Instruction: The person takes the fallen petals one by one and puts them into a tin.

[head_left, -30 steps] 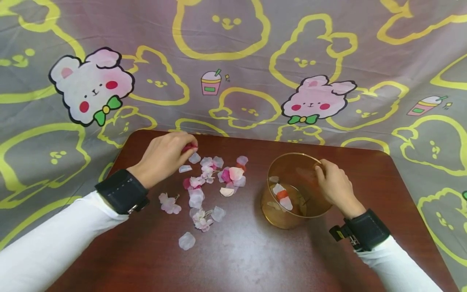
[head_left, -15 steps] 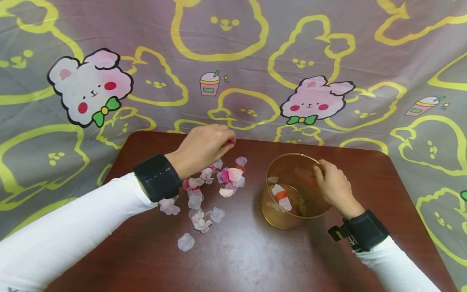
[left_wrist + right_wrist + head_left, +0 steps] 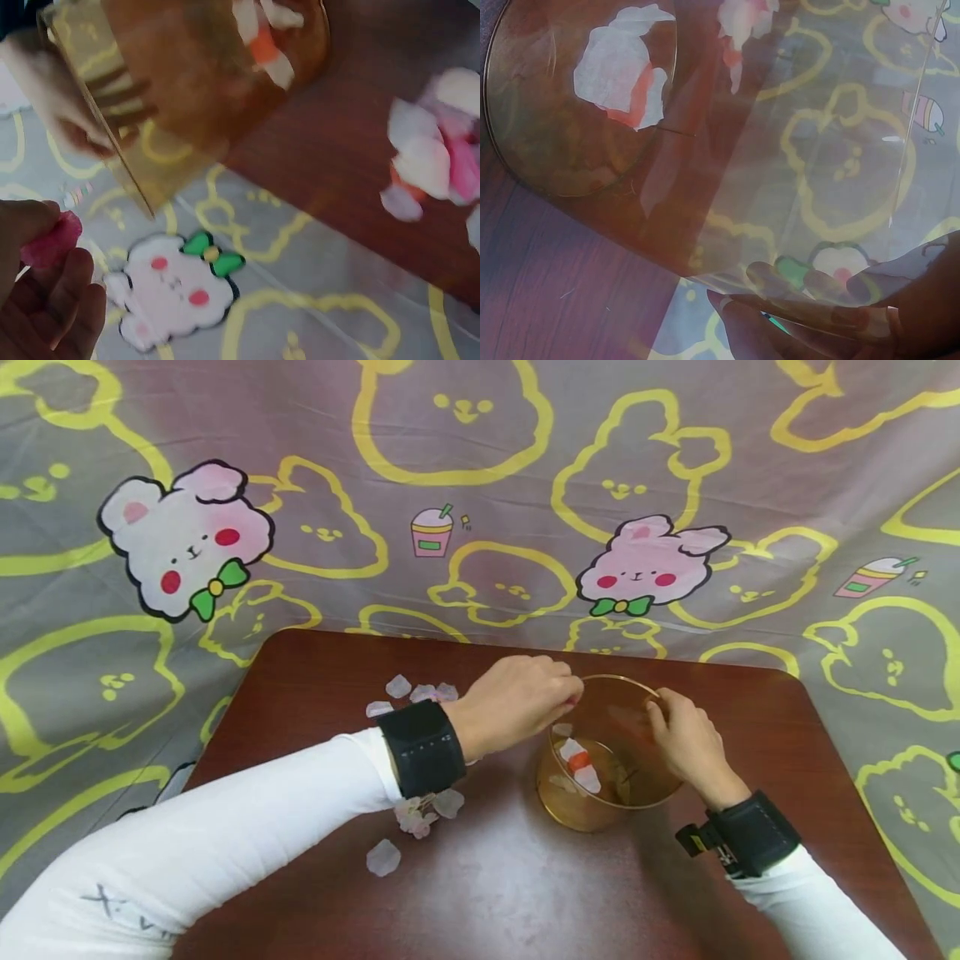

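Between thumb and fingers my left hand (image 3: 521, 703) pinches a dark pink petal (image 3: 54, 238), close to the left rim of a see-through amber bucket (image 3: 573, 814). My right hand (image 3: 686, 735) grips that bucket by its right rim, thumb on one side of the wall and fingers on the other. Inside, white petals (image 3: 615, 67) and an orange petal (image 3: 579, 762) lie on the bottom. Loose white, pink and orange petals (image 3: 420, 161) show in the left wrist view. My left forearm hides much of the petal pile in the head view.
The brown table (image 3: 480, 893) carries scattered pale petals (image 3: 384, 857) and a small pink blossom cluster (image 3: 415, 817) left of the bucket. A grey cloth (image 3: 480, 510) with yellow outlines and rabbit faces hangs right behind the table's far edge.
From the far left of the petals, my left hand has swung right to the bucket's rim, carrying the dark pink petal. My right hand and the bucket have stayed in place.
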A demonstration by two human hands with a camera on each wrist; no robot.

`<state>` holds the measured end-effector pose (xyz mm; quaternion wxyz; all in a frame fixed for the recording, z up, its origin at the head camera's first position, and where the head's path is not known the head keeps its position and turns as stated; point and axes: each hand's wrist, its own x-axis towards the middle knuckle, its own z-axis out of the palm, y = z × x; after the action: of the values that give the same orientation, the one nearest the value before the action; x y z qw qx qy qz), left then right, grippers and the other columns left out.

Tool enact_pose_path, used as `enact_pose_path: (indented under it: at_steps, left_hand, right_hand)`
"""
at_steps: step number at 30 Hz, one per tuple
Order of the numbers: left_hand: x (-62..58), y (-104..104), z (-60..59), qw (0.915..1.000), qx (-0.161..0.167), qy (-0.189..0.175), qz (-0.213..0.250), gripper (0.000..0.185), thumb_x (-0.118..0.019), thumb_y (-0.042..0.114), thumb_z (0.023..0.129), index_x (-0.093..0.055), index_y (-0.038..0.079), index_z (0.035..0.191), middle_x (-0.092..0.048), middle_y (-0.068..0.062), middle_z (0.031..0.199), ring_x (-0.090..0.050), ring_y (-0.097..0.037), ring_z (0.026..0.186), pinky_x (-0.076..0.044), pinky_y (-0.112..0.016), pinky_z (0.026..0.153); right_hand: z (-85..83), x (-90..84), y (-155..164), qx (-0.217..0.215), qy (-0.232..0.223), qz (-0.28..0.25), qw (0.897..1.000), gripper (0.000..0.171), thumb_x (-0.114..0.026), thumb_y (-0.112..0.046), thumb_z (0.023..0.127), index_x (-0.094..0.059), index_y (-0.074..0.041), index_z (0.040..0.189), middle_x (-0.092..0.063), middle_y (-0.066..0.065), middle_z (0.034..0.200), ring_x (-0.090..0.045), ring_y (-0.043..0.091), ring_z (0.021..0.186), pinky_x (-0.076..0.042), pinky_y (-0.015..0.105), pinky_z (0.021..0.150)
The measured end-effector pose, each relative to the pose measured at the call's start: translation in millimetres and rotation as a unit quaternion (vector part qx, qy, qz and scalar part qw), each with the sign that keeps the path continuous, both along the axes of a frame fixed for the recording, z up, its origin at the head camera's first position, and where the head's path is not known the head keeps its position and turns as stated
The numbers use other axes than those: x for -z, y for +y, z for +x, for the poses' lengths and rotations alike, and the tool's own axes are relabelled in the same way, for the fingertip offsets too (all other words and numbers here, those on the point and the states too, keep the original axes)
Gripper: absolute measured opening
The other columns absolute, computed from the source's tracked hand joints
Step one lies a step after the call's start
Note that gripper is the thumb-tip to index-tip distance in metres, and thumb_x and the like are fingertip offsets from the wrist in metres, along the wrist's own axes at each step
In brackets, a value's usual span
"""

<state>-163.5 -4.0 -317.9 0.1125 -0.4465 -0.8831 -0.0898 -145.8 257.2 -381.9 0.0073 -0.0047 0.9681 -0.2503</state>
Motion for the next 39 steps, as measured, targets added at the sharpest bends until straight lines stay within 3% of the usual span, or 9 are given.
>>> enact_pose_path:
  at_steps: [5, 9, 19, 23, 29, 34, 39]
  left_hand:
    - [11.2, 14.0, 7.6, 0.9982, 0.030, 0.022, -0.048, 0.006, -0.071, 0.016, 0.093, -0.075, 0.019, 0.096, -0.072, 0.004, 0.088, -0.067, -0.015, 0.085, -0.051, -0.027, 0.076]
    - [18.2, 21.5, 12.2, 0.9958, 0.035, 0.031, -0.079, 0.008, -0.072, 0.021, 0.092, -0.076, 0.021, 0.099, -0.074, 0.006, 0.090, -0.068, -0.014, 0.091, -0.050, -0.028, 0.084]
    - [30.1, 34.7, 19.6, 0.9914, 0.054, -0.024, -0.117, 0.009, -0.070, 0.027, 0.095, -0.075, 0.021, 0.099, -0.074, 0.007, 0.090, -0.069, -0.014, 0.092, -0.050, -0.031, 0.091]
    - [32.1, 36.6, 20.3, 0.9916, 0.054, -0.034, -0.113, 0.014, -0.066, 0.030, 0.098, -0.075, 0.021, 0.099, -0.074, 0.007, 0.090, -0.069, -0.015, 0.092, -0.050, -0.032, 0.090]
    - [26.6, 37.4, 20.5, 0.9935, 0.047, -0.039, -0.096, 0.017, -0.066, 0.034, 0.098, -0.075, 0.021, 0.102, -0.074, 0.006, 0.092, -0.069, -0.014, 0.094, -0.050, -0.031, 0.091]
    - [12.3, 30.8, 15.6, 0.9982, 0.015, -0.032, -0.049, 0.019, -0.061, 0.034, 0.100, -0.074, 0.020, 0.101, -0.071, 0.004, 0.093, -0.067, -0.015, 0.093, -0.050, -0.030, 0.086]
    - [2.7, 10.2, 5.0, 0.9991, -0.023, -0.035, 0.011, 0.018, -0.060, 0.030, 0.101, -0.073, 0.018, 0.100, -0.071, 0.003, 0.093, -0.065, -0.017, 0.091, -0.048, -0.031, 0.081]
  right_hand:
    - [-1.3, -0.2, -1.6, 0.001, 0.001, -0.003, 1.000, 0.026, -0.044, -0.023, 0.108, -0.063, -0.005, 0.110, -0.068, 0.011, 0.082, -0.056, 0.020, 0.062, -0.036, 0.033, 0.053]
    - [-1.0, -0.4, -1.5, 0.004, -0.001, 0.000, 1.000, 0.026, -0.043, -0.024, 0.108, -0.062, -0.006, 0.107, -0.066, 0.009, 0.079, -0.055, 0.020, 0.060, -0.035, 0.033, 0.052]
    - [0.2, -0.7, -1.1, 0.003, -0.003, -0.004, 1.000, 0.027, -0.043, -0.023, 0.108, -0.062, -0.005, 0.107, -0.073, 0.013, 0.089, -0.059, 0.019, 0.062, -0.037, 0.033, 0.052]
    - [0.8, -0.7, -1.3, 0.002, -0.002, -0.006, 1.000, 0.027, -0.043, -0.023, 0.108, -0.063, -0.004, 0.108, -0.073, 0.014, 0.090, -0.058, 0.019, 0.061, -0.037, 0.033, 0.052]
    - [2.2, -0.7, -1.0, 0.000, 0.001, -0.011, 1.000, 0.025, -0.044, -0.022, 0.108, -0.061, -0.004, 0.106, -0.067, 0.011, 0.078, -0.053, 0.019, 0.057, -0.035, 0.033, 0.050]
    - [2.4, -1.2, -1.2, 0.000, 0.000, -0.012, 1.000, 0.025, -0.044, -0.021, 0.108, -0.062, -0.004, 0.106, -0.070, 0.011, 0.082, -0.057, 0.019, 0.059, -0.037, 0.033, 0.052]
    - [1.6, -2.0, -1.6, -0.001, -0.001, -0.009, 1.000, 0.027, -0.044, -0.023, 0.108, -0.063, -0.004, 0.110, -0.072, 0.012, 0.086, -0.061, 0.020, 0.064, -0.038, 0.033, 0.054]
